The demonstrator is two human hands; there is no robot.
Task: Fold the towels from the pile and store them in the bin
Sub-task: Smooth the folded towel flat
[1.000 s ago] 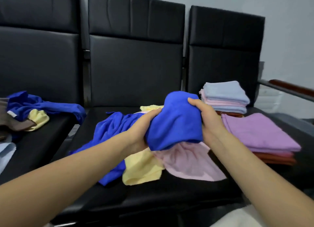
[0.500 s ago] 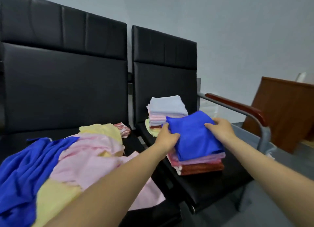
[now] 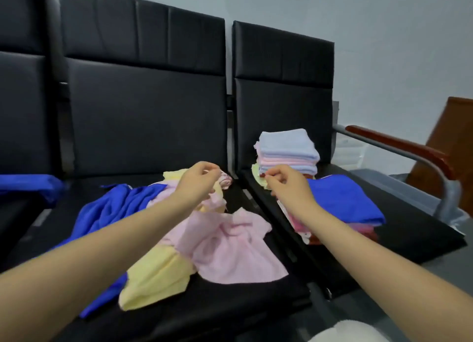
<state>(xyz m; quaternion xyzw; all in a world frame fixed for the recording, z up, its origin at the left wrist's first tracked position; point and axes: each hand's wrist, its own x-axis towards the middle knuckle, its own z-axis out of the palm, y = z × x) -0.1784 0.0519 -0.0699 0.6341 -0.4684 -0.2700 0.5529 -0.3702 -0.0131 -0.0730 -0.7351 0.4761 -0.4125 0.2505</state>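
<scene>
Your two arms are bare all the way up, with no sleeves on them. Your left hand (image 3: 198, 179) and your right hand (image 3: 288, 185) have no gloves, rings or watch on them.

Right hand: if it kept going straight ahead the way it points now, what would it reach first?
Most likely the tall stack of folded towels at the back of the right seat. The right hand points toward its base, fingers loosely curled and holding nothing. Depth is unclear from one view, so the yellow towel edge under that stack might come first.
</scene>
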